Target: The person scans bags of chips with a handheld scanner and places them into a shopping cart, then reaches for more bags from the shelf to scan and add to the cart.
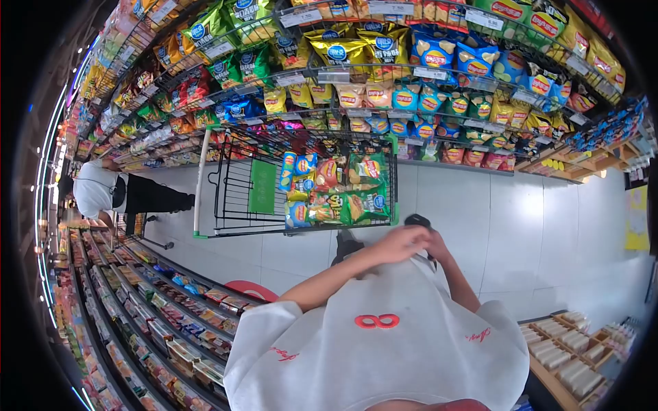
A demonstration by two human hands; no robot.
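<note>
Above the fingertips: small black thing (417, 220) is peeking out, mostly hiding, can't tell what it is
Left hand (399, 243): fingers curling closed around it
Right hand (436, 245): tucking behind, grip unclear

Left hand (403, 244) and right hand (436, 248) meet at centre, touching; shopping cart (233, 195) holding snack bags (343, 190) stands at 11 o'clock.

A wire shopping cart (232, 200) holding chip bags (337, 193) stands centre before far snack shelves (334, 77); a person in white (96, 188) bends far left.
</note>
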